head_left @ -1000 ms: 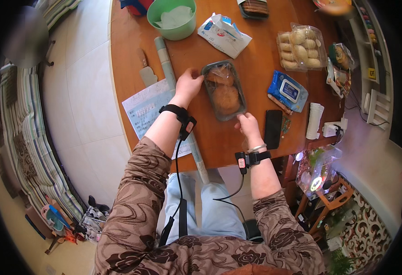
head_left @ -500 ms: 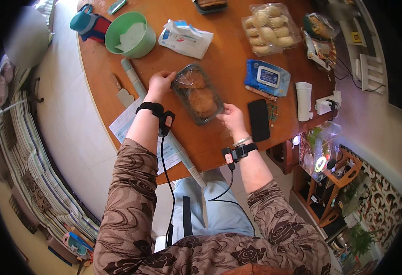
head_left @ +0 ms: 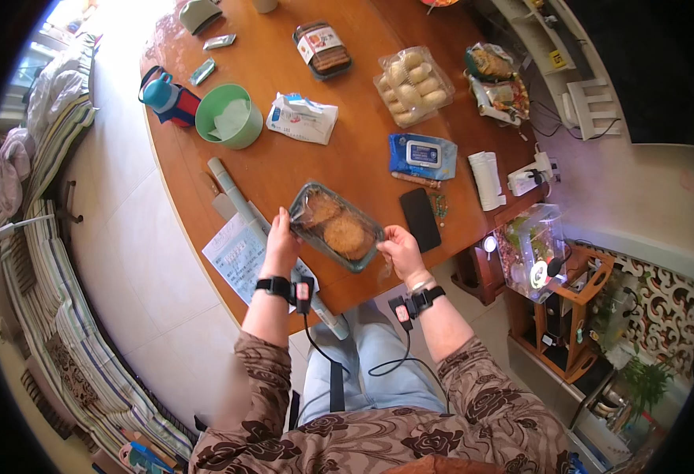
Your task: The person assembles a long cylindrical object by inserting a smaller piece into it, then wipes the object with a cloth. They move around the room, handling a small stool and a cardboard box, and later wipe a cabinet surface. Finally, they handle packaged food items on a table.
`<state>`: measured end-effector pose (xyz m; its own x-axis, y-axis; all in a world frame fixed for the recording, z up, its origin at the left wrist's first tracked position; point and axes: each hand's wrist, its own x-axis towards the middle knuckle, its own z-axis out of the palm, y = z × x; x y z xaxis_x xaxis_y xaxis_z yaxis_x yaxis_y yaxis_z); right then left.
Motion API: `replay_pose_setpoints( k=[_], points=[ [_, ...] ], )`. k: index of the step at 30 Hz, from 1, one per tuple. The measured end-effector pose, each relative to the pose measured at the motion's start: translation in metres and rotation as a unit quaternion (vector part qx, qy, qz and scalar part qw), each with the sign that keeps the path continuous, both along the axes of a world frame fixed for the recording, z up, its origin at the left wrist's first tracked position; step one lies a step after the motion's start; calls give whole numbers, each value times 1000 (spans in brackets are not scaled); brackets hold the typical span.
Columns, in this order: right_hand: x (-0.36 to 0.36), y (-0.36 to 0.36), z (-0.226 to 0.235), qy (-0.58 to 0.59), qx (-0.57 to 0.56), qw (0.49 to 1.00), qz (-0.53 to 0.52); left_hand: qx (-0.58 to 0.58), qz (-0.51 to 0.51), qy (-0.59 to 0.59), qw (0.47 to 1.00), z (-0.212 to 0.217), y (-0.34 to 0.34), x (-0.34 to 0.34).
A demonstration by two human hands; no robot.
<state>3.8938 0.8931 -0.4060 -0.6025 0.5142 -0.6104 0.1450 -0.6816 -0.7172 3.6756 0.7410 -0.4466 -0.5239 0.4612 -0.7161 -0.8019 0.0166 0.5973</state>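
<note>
Between my hands is a dark plastic tray of round golden-brown pastries (head_left: 345, 237) with clear film over it. Its long side slants from upper left to lower right, above the near part of the wooden table. My left hand (head_left: 282, 241) grips the left end, with the fingers along the edge. The right-hand corner is pinched by my right hand (head_left: 401, 251). Under my left wrist lie a printed paper sheet (head_left: 240, 259) and a long pale tube-like roll (head_left: 228, 186). A black phone (head_left: 420, 220) lies close to my right hand.
Farther off on the table (head_left: 347, 162) stand a green bin (head_left: 246, 130), a tissue pack (head_left: 303, 118), a blue wet-wipe pack (head_left: 422, 156), a box of pale buns (head_left: 412, 85) and another packaged food tray (head_left: 321, 49). A blue-capped bottle (head_left: 169, 99) is near the left edge.
The pastry tray has come nearer to me and turned more sideways, both hands still on it. My view has shifted, showing more of the table's far end.
</note>
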Motion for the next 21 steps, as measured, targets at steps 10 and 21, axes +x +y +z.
replay_pose_setpoints(
  k=[10,21],
  points=[
    [52,27,45,23,-98,994,-45,90,-41,21,995,43,51,55],
    [-3,158,72,113,-103,987,-45,217,-12,86,972,31,168,19]
  ],
)
